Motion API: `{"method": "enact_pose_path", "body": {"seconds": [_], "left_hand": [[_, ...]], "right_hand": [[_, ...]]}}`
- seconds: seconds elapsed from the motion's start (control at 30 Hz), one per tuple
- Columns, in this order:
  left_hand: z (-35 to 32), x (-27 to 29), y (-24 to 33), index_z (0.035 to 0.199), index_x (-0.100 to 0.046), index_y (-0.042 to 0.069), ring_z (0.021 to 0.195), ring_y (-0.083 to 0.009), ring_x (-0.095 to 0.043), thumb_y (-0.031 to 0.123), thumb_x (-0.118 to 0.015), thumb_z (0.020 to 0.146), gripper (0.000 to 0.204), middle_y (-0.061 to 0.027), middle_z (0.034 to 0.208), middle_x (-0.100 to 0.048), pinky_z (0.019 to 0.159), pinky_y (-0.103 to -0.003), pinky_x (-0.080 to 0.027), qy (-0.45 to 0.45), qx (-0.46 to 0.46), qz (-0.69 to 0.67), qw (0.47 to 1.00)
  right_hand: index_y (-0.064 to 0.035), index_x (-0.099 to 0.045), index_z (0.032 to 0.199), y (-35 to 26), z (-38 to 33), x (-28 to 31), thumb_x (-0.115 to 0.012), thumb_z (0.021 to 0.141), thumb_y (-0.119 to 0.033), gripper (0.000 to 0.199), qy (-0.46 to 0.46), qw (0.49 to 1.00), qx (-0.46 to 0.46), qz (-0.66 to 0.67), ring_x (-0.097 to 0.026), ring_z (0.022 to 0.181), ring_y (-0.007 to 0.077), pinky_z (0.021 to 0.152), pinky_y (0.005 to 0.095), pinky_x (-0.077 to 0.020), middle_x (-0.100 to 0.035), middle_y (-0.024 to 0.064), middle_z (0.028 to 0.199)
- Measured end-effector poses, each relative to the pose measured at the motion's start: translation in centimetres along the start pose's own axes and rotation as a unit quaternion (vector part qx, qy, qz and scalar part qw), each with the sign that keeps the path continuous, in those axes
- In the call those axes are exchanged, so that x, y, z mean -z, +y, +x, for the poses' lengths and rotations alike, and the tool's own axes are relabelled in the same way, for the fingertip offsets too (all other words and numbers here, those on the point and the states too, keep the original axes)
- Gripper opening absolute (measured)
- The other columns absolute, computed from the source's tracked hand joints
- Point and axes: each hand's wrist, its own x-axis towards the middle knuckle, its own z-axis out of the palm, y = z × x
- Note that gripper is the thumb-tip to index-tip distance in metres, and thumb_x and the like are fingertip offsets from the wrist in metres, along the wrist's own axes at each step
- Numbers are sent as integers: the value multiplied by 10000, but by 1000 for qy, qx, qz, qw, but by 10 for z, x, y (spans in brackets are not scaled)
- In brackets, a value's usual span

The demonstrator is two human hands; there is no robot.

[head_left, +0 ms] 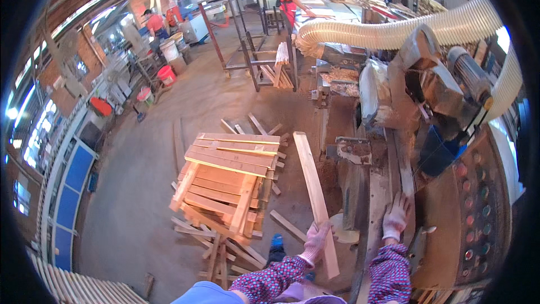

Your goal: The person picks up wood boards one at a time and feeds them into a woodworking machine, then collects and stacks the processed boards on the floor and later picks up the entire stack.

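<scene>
My pink-gloved left hand (316, 243) grips a long, pale wooden board (310, 177) off-centre, risking far-end droop; my right hand's (396, 219) hold, I cannot tell.

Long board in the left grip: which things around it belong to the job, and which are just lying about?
Seemingly in the job:
- long board, held in the left grip
- machine bed, beside the right grip
- stacked boards, probably

Seemingly just about:
- red bucket
- white bucket
</scene>
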Motion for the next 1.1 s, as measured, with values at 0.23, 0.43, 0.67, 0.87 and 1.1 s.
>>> {"method": "enact_pose_path", "body": {"seconds": [0.23, 0.43, 0.67, 0.87, 1.1], "left_hand": [[22, -19, 18, 1073, -605, 66, 698, -119, -608, 266, -653, 965, 232, -16, 849, -637, 629, -268, -527, 41, -85, -3, 996], [15, -4, 47, 1148, -564, 75, 1046, -136, -572, 284, -572, 1009, 252, -27, 1021, -609, 943, -304, -462, -118, -85, 24, 989], [250, 284, 154, 803, -446, 143, 689, -134, -408, 391, -689, 897, 361, -3, 766, -432, 600, -336, -382, 428, -189, 231, 853], [329, 338, 212, 1103, -675, 80, 851, -207, -641, 338, -628, 939, 309, -81, 1010, -672, 757, -368, -546, 266, -105, -194, 938], [277, 336, 207, 1003, -642, 103, 922, -262, -644, 294, -613, 905, 217, -88, 949, -662, 837, -391, -535, 159, -91, -149, 972]], "right_hand": [[-22, -460, 1436, -113, -81, 168, -671, 901, -192, 600, -275, 679, -92, 674, -481, 1340, 345, 1113, 401, -395, -497, 231, 1430], [1, -456, 1430, -69, -179, 184, -695, 846, -114, 641, -145, 906, 50, 394, -492, 1302, 434, 1077, 428, -426, -461, 301, 1432], [-2, -397, 1466, -10, -292, 172, -574, 909, -83, 589, -166, 968, -59, 180, -413, 1346, 469, 1125, 484, -354, -397, 304, 1477], [-15, -437, 1445, -20, -118, 92, -437, 1011, -228, 483, -110, 993, -6, 38, -373, 1372, 438, 1170, 507, -272, -387, 252, 1505], [-85, -434, 1469, -19, 36, 4, -444, 1013, -235, 480, -41, 998, 37, -42, -360, 1402, 373, 1180, 456, -260, -391, 177, 1530]]}}
